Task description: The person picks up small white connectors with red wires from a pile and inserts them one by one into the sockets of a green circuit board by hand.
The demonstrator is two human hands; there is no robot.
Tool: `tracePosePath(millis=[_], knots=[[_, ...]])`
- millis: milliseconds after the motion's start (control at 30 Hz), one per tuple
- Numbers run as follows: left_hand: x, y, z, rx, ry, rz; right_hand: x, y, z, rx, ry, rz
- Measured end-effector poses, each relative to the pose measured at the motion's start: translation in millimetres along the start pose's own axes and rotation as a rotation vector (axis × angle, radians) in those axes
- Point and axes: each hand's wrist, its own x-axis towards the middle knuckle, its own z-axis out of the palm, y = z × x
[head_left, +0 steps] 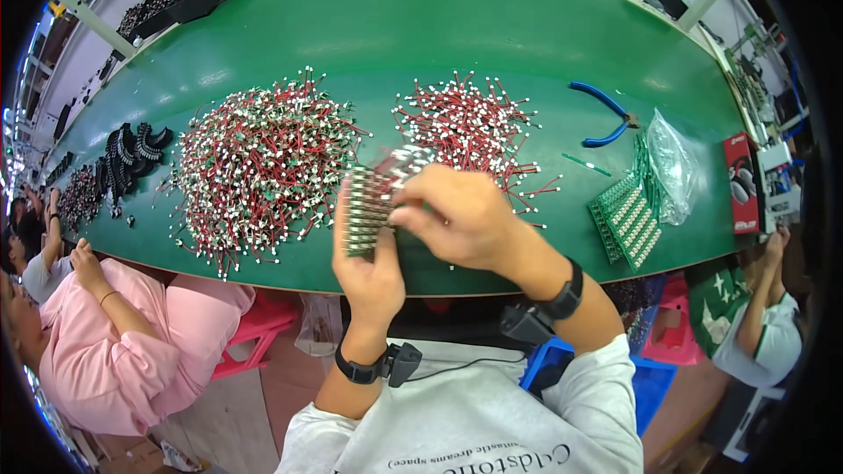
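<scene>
My left hand [371, 288] grips a green circuit board panel [363, 221] with close rows of small parts, thumb on one edge and fingers along the other. My right hand [465, 211] is closed in a pinch at the panel's right edge; what lies between its fingertips is hidden. Blurred red wires with white connectors [402, 161] show at the panel's upper right, against the right fingers. Behind the hands lie two heaps of short red wires with white connectors: a large heap [259, 162] on the left and a smaller heap [470, 118] on the right.
Blue-handled pliers [604, 114] lie on the green table [421, 26]. To the right are more circuit board panels [628, 221], a clear plastic bag [672, 171] and a red box [742, 183]. Black curved parts [132, 154] lie far left. A person in pink [132, 342] sits close on my left.
</scene>
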Motion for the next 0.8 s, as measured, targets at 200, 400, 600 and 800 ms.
tracePosePath(millis=[200, 400, 600, 800], knots=[[4.6, -6.7, -7.9, -0.347, 0.19, -0.053, -5.4, 10.6, -40.9, -0.032, -0.456, 0.193], [4.8, -5.5, -5.7, -0.346, 0.179, -0.047, -14.0, 7.7, -30.5, -0.161, -0.653, 0.178], [5.5, -6.4, -7.6, -0.359, 0.169, -0.082, -8.5, 14.4, -21.0, -0.128, -0.508, 0.018], [5.4, -7.0, -7.8, -0.339, 0.166, -0.087, -1.5, -5.6, -7.1, 0.146, -0.144, 0.051]])
